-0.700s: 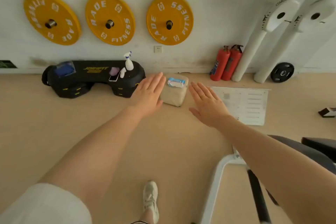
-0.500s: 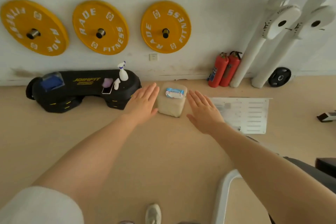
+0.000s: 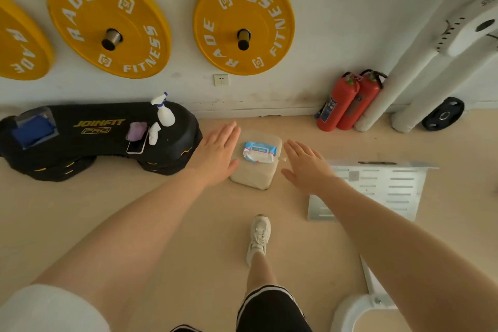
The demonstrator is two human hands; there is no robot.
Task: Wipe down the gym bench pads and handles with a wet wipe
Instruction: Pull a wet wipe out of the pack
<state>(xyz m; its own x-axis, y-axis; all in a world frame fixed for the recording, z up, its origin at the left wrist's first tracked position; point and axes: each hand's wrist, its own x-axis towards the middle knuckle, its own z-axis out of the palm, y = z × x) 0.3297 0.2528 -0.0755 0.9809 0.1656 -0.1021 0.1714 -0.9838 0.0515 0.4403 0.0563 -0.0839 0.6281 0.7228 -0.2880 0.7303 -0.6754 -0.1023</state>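
Note:
A blue and white pack of wet wipes (image 3: 259, 152) lies on a beige block (image 3: 253, 176) on the floor near the wall. My left hand (image 3: 217, 155) reaches out just left of the block, fingers straight, holding nothing. My right hand (image 3: 305, 167) is stretched out to the block's right, fingers straight, also holding nothing. Both hands flank the pack without touching it. Of the gym bench only a white frame foot (image 3: 358, 310) shows at the bottom right; its pads and handles are out of view.
A black step platform (image 3: 89, 140) at left carries a white spray bottle (image 3: 164, 110), a phone and a blue cloth. Two red fire extinguishers (image 3: 347, 101) and white padded posts stand at the wall. A perforated metal plate (image 3: 388, 186) lies right. My foot (image 3: 259, 234) steps forward.
The view has moved closer to the wall and the wipes pack. Both hands stay stretched out beside the block. The bench has dropped almost out of view, and my foot has stepped forward.

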